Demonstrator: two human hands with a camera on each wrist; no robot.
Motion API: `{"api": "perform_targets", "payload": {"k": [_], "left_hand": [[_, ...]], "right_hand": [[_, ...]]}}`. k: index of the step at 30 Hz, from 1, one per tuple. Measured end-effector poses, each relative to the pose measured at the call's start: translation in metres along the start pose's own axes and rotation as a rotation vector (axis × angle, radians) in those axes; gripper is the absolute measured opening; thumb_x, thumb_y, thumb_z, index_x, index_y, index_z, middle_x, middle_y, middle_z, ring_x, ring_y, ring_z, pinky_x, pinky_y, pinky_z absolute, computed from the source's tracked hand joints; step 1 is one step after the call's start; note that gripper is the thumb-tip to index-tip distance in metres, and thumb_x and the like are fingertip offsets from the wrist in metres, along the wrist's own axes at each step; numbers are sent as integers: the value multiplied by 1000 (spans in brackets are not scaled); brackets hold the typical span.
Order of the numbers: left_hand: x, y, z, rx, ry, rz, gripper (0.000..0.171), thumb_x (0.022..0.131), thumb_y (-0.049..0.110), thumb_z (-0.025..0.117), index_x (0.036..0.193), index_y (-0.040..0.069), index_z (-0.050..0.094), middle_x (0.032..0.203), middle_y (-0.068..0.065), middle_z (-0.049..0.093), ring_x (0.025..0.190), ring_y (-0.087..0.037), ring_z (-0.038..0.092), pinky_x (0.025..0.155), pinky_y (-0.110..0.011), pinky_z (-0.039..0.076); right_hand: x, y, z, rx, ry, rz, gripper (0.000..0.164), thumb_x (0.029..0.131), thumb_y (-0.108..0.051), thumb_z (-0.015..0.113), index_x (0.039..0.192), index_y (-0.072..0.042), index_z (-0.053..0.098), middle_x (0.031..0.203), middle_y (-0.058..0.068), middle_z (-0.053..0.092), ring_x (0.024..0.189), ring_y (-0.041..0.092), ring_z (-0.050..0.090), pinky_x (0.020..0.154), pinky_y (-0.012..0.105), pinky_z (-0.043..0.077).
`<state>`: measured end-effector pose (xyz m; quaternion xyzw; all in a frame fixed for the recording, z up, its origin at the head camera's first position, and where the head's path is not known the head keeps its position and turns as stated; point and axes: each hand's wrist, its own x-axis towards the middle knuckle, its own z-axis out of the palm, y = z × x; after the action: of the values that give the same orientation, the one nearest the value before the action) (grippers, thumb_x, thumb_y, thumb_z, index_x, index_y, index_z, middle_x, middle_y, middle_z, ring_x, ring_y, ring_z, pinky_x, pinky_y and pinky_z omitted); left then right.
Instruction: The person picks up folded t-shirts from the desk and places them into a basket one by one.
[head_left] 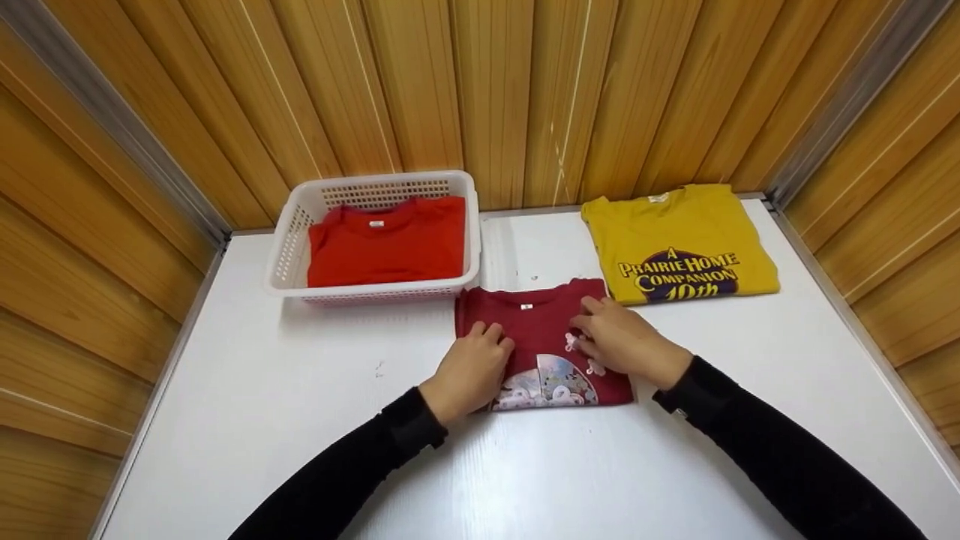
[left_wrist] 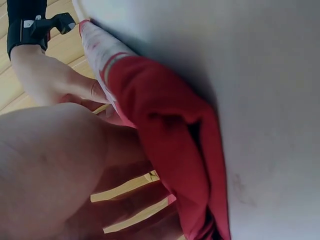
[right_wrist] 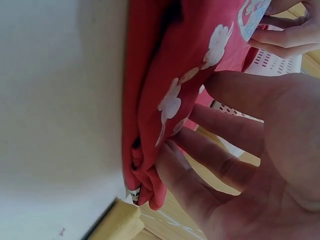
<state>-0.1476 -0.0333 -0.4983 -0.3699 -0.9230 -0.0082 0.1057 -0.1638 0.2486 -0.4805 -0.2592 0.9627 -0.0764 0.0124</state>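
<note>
A folded dark red T-shirt with a patterned print lies on the white table, its collar toward the back wall. On its left part rests my left hand, fingertips on the cloth. My right hand touches the right part of the shirt. Seen from the right wrist, the fingers are slightly bent, with their tips against the cloth beside white printed shapes. In the left wrist view the folded layers of the shirt show at the edge, and the left fingertips are hidden behind them.
A white plastic basket at the back left holds a folded bright red shirt. At the back right lies a folded yellow T-shirt with dark lettering, close to the dark red one. Wood-look panels wall the table in.
</note>
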Motion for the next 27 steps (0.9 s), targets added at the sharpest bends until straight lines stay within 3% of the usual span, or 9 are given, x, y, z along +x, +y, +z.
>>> {"api": "perform_targets", "payload": {"k": [6, 12, 17, 23, 27], "left_hand": [[1, -1, -5, -41, -34, 3, 14, 100, 19, 73, 109, 10, 80, 104, -10, 71, 97, -28, 65, 77, -38, 65], [0, -5, -13, -157, -89, -3, 21, 105, 25, 72, 117, 10, 81, 108, -10, 73, 102, -28, 66, 84, -39, 65], [9, -18, -21, -209, -18, -42, 16, 107, 17, 69, 116, 10, 80, 110, -11, 76, 103, -29, 69, 85, -41, 66], [26, -31, -17, -113, 48, -72, 20, 102, 1, 68, 119, 5, 78, 117, -14, 76, 109, -31, 71, 87, -42, 68], [38, -33, -10, 6, 62, -78, 17, 100, -1, 70, 116, 4, 77, 108, -14, 75, 100, -31, 73, 76, -40, 69]], "right_hand": [[-2, -4, -3, -16, -11, 3, 28, 100, -23, 82, 118, -2, 80, 108, 14, 62, 94, 30, 56, 86, 47, 57], [-3, -5, -5, -30, -6, -26, 28, 101, -25, 80, 117, -2, 80, 107, 14, 65, 91, 29, 60, 85, 48, 61], [6, 6, -19, 56, 43, -18, 27, 104, -21, 77, 122, -2, 81, 111, 14, 74, 97, 30, 72, 92, 50, 64], [22, 26, -37, 90, 80, 25, 24, 105, -15, 76, 123, 0, 81, 111, 16, 77, 98, 33, 72, 92, 51, 63], [33, 35, -35, 65, 49, 19, 22, 104, -14, 76, 120, 1, 81, 114, 18, 77, 102, 36, 73, 97, 53, 63]]}}
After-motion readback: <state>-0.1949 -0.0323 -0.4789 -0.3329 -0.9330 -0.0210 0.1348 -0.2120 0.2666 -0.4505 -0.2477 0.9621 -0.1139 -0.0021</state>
